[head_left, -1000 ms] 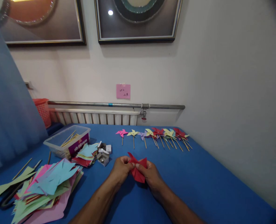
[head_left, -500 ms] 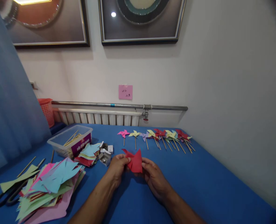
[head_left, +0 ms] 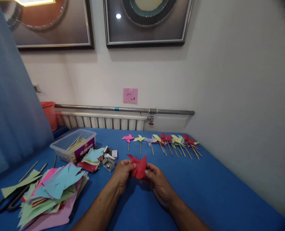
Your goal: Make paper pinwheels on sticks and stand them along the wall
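A piece of red paper [head_left: 139,167], cut and partly folded like a pinwheel, is held up between both hands above the blue table. My left hand [head_left: 123,172] pinches its left side, thumb on top. On the right edge, my right hand [head_left: 156,180] grips the paper, its thumb pressing a corner inward; the fingers behind are partly hidden. Just left of my left hand stand small open boxes [head_left: 109,163] with shiny metal bits in them. Beyond the hands lies a row of finished pinwheels [head_left: 165,138] on sticks, in pink, yellow, purple and red.
A heap of cut coloured paper [head_left: 53,192] lies at the left, with black-handled scissors [head_left: 12,200] partly under it. Behind are a smaller paper stack [head_left: 92,158] and a clear plastic box [head_left: 72,146] of wooden sticks. A blue curtain [head_left: 14,96] hangs at the far left.
The right corner of the red paper has been bent further inward by my right thumb. My left hand keeps its hold. The view has shifted slightly.
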Tool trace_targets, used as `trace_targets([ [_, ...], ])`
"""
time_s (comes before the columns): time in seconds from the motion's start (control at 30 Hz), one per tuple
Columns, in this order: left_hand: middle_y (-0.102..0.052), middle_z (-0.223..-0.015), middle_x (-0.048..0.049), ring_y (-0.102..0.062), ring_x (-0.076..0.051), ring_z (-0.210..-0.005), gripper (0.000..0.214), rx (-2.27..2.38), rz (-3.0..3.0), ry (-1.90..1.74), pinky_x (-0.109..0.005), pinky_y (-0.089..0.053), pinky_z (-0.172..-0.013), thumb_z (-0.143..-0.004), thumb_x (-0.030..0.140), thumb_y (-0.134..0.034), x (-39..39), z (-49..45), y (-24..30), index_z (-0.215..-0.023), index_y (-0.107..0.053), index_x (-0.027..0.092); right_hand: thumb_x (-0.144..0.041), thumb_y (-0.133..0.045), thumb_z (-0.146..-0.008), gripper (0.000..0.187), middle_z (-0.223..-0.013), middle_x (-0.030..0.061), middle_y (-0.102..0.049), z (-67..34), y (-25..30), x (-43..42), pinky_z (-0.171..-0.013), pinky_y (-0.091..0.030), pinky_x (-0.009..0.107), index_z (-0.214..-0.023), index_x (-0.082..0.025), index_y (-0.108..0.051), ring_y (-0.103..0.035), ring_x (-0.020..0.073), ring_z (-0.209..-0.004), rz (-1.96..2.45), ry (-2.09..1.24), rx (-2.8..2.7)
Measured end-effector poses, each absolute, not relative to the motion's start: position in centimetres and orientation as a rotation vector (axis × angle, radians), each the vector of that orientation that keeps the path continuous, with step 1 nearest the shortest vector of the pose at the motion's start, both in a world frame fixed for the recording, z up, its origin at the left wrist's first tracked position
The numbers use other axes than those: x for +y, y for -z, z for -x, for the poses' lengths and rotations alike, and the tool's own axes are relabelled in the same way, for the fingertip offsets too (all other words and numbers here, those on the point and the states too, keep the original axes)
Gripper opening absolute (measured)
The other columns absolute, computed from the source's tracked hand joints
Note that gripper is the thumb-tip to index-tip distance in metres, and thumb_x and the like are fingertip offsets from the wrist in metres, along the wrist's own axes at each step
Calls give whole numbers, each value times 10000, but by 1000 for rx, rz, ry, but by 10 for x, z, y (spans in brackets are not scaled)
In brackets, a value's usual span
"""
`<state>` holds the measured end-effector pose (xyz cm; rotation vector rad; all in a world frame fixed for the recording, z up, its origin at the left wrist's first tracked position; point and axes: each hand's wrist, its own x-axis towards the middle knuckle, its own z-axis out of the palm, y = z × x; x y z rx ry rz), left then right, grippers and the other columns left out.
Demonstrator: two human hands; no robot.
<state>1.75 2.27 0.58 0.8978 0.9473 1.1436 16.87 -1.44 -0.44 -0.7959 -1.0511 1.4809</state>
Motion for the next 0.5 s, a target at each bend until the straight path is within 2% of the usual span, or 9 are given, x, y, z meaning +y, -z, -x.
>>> trace_targets([
  [0.2,-574,-500,9,-444,-82,-446,239,971,-1033,-1169,-226,-312,-492,-536,309,-780,19,-26,-7,-584,-612,146,-461,-830,-718,356,-688,0,-691,-167,9,-13,-616,-446,242,-879,-188,-668,-586,119,-583,848,-1441,-999],
  [0.37,-546,-479,28,-428,-79,-449,220,1023,-1089,-1220,-217,-300,-482,-546,290,-766,19,-32,-6,-553,-593,155,-490,-830,-704,395,-671,-8,-676,-167,12,-12,-600,-430,241,-882,-181,-661,-582,124,-577,906,-1424,-978],
  [0.5,-528,-468,39,-405,-70,-435,240,1024,-1042,-1219,-214,-281,-478,-549,289,-778,20,-31,-6,-553,-578,157,-489,-829,-704,387,-663,-25,-648,-167,13,-11,-536,-356,211,-868,-183,-658,-518,93,-538,926,-1387,-1029],
])
